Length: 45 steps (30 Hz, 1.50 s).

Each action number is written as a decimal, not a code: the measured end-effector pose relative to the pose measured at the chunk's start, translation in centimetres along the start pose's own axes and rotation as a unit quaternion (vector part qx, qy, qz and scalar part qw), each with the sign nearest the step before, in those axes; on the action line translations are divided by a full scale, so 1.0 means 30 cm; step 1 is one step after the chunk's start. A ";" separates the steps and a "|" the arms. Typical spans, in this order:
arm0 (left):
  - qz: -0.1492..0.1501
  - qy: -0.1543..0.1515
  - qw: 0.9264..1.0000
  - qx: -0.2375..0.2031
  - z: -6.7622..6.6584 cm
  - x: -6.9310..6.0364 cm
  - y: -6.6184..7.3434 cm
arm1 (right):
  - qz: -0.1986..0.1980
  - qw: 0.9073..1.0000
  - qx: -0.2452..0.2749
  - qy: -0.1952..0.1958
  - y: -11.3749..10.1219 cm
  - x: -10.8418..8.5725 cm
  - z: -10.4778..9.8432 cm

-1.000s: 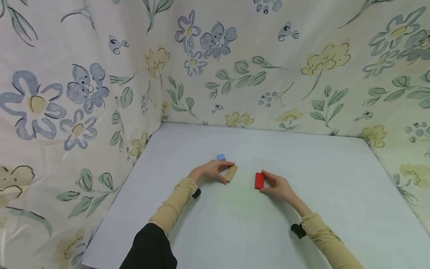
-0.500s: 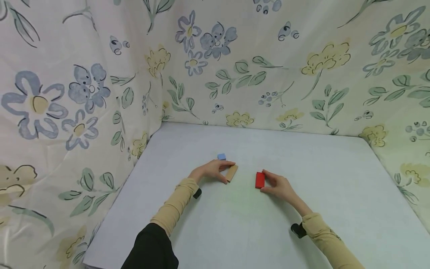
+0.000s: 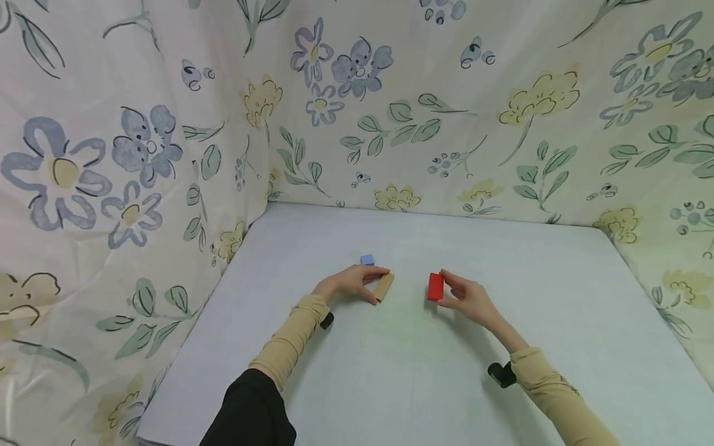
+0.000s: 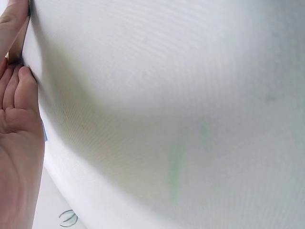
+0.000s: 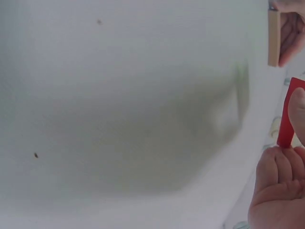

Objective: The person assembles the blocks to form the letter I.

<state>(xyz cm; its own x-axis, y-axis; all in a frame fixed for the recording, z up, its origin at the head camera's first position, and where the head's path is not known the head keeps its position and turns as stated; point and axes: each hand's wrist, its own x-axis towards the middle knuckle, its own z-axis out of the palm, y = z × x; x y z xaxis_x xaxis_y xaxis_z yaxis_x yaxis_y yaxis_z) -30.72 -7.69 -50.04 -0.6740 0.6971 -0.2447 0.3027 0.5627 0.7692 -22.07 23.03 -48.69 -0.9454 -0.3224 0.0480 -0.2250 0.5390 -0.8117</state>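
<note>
In the head view my left hand (image 3: 352, 282) pinches the ends of a flat tan wooden block (image 3: 384, 287) that rests on the table. My right hand (image 3: 470, 300) grips a red rectangular block (image 3: 436, 287) between thumb and fingers, a short way right of the tan one. The right wrist view has the red block (image 5: 287, 119) raised off the surface, its shadow lying apart from it, and the tan block (image 5: 274, 38) beyond. Only part of the left hand (image 4: 19, 114) shows at the edge of the left wrist view, with the tan block mostly hidden there.
Just behind the left hand sits a small blue block (image 3: 366, 259), partly covered by it. All of this is on a white table (image 3: 390, 371). Flowered curtains (image 3: 390, 105) border its back and sides.
Over the last half second my right hand has lifted the red block and shifted it slightly away from me. The left hand has stayed at the tan block.
</note>
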 end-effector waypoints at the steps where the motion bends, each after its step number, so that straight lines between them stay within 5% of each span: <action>1: 0.002 0.000 1.000 0.001 -0.001 0.002 -0.001 | 0.002 1.000 0.004 0.000 -0.004 0.003 -0.006; 7: 0.019 -0.001 1.000 0.007 -0.005 0.009 -0.013 | 0.011 1.000 0.015 0.006 -0.019 0.007 -0.027; 20: 0.004 -0.001 1.000 0.003 -0.003 0.000 -0.008 | 0.015 1.000 0.021 0.008 -0.056 -0.006 -0.011; 32: 0.018 0.000 1.000 0.004 -0.007 -0.007 0.002 | -0.007 1.000 0.018 0.014 -0.205 -0.027 -0.037; 45: 0.019 0.000 1.000 0.008 -0.006 0.005 -0.012 | -0.038 0.998 0.030 0.027 -0.132 0.002 -0.040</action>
<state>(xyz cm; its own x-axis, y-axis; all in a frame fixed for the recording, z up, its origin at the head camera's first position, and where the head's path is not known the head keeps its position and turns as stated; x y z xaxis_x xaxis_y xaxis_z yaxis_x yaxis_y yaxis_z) -31.06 -7.86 -50.24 -0.6620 0.7181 -0.2147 0.3392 0.5425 0.7686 -21.51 21.80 -44.77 -0.9379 -0.3169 0.1408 -0.2833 0.4659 -0.8383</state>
